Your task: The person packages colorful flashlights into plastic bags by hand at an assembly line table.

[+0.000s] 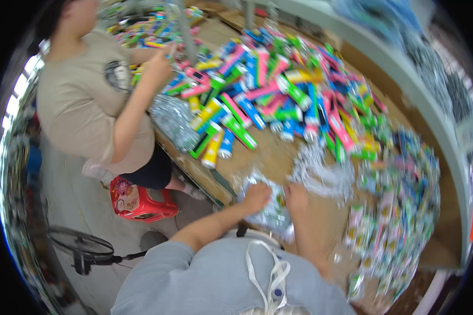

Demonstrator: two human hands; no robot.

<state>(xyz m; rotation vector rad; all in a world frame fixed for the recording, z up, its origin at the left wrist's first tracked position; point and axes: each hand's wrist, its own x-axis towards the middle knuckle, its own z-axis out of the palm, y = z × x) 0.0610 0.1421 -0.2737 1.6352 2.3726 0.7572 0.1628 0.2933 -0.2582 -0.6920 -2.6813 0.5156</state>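
Note:
At the near edge of the table lies a pile of clear plastic bags [274, 212]. My left hand [258, 196] is on its left side, fingers curled against the plastic. My right hand [297, 199] is closed at the right side of the pile, and blur hides what its fingers hold. Just beyond my right hand is a tangled bundle of white cords [323, 173]. Farther back, a large heap of small flashlights [263, 79] in pink, green, blue and yellow covers the table. Several loose flashlights [213, 149] lie ahead and to the left of my hands.
Many bagged items [389, 220] are heaped at the right. Another person [97, 100] stands at the left, hands raised over the table, near a clear plastic bundle [176, 121]. A red stool [142, 202] and a black fan [81, 247] stand on the floor. A grey frame [404, 63] curves behind.

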